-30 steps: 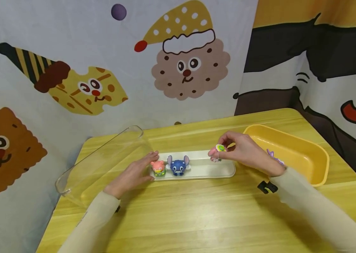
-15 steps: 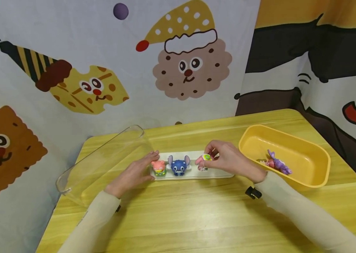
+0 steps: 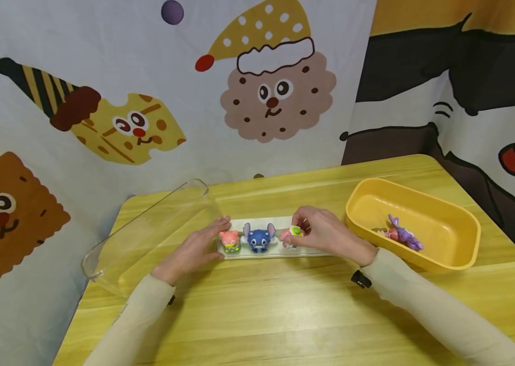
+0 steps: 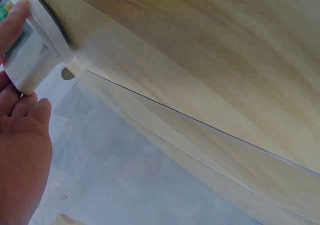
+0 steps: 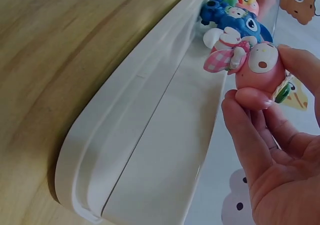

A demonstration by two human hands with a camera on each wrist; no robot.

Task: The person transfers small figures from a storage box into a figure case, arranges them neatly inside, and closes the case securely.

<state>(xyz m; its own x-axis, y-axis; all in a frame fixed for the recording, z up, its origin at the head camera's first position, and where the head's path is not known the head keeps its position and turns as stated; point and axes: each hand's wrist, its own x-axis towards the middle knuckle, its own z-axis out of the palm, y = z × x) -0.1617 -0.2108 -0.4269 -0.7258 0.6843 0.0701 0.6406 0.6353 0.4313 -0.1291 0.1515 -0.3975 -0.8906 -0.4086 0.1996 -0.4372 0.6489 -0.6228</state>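
Observation:
My left hand [image 3: 191, 254] holds the left end of a long white tray [image 3: 278, 222], its thumb at the near edge and fingers at the far edge. In the right wrist view, my right hand [image 5: 287, 160] pinches a pink toy figurine [image 5: 262, 72] with a pale face and a pink checked part. That figurine is at the tray, just right of a blue big-eared figurine [image 3: 259, 238]; whether its base touches is hard to tell. At the tray's left end sits a coral-pink figurine [image 3: 230, 242] with green and yellow at its base.
A yellow bin [image 3: 470, 244] stands on the right of the wooden table [image 3: 257, 315], with a purple figurine [image 3: 405, 234] and a smaller pinkish one inside. To the left lies a clear plastic cover [image 3: 148, 234]. Behind the table hangs a cartoon-printed cloth [image 3: 170, 66].
My right hand has carried the pink figurine leftward and down along the tray, close beside the blue one. The left hand has stayed at the tray's end.

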